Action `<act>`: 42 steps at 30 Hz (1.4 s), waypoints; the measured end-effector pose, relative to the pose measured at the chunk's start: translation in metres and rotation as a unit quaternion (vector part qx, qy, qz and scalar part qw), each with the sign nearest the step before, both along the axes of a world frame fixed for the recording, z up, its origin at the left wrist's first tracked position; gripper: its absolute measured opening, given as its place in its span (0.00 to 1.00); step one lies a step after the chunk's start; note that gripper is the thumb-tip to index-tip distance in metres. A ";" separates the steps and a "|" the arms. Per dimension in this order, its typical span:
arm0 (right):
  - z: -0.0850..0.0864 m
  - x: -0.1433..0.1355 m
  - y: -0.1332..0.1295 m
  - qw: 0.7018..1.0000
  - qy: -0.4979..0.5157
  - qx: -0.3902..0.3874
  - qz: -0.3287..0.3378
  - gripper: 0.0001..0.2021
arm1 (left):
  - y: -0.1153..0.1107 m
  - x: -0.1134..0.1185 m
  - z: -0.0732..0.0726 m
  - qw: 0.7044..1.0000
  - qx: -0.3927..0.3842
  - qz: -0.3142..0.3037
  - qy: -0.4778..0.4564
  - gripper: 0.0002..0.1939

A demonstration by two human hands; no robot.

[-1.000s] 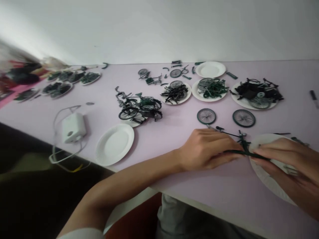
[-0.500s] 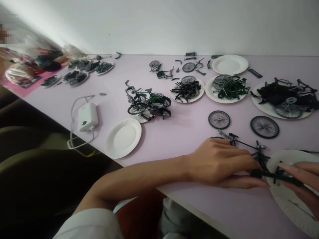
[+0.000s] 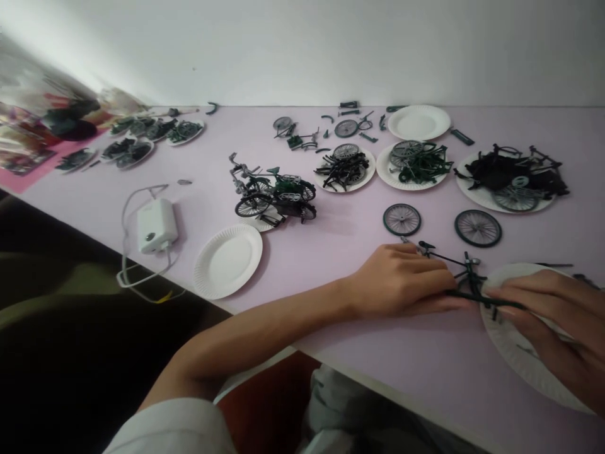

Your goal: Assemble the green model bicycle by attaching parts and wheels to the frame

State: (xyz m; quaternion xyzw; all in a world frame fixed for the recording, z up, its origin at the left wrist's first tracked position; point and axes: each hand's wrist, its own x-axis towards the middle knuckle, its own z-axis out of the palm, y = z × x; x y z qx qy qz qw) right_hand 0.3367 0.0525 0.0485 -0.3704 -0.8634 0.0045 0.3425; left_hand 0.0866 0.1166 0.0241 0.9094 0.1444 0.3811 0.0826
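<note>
My left hand (image 3: 401,284) is closed, its fingertips pinching one end of a slim dark green model bicycle part (image 3: 486,300). The other end sits between the thumb and fingers of my right hand (image 3: 553,315). Its exact kind is partly hidden by my fingers. Just beyond my left hand lies a dark toy bicycle frame (image 3: 447,258) with silver handlebars. Under my right hand is a white paper plate (image 3: 501,359) with a few thin parts on it. Two loose spoked wheels, a smaller one (image 3: 401,219) and a larger one (image 3: 478,228), lie flat behind the frame.
Assembled model bicycles (image 3: 276,192) stand at mid-table. Behind are plates of black parts (image 3: 345,169), green parts (image 3: 418,165) and larger black parts (image 3: 513,180). A bare paper plate (image 3: 229,261) and a white corded box (image 3: 157,226) are near the left edge.
The view has shifted slightly right. The green part has turned from broad side to narrow edge, and my right fingers have closed further over its end.
</note>
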 end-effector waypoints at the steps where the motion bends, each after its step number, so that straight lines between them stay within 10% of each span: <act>1: 0.000 0.001 0.001 0.999 -0.040 0.015 0.019 0.09 | 0.001 -0.001 0.001 1.000 -0.002 0.000 0.016 0.21; 32: 0.002 -0.007 0.001 0.999 0.000 -0.010 -0.030 0.03 | 0.007 -0.003 0.004 0.996 0.087 -0.007 -0.018 0.10; 42: 0.015 0.017 0.002 0.969 -0.052 -0.200 -0.135 0.13 | 0.020 -0.011 0.003 0.994 0.103 -0.008 -0.017 0.05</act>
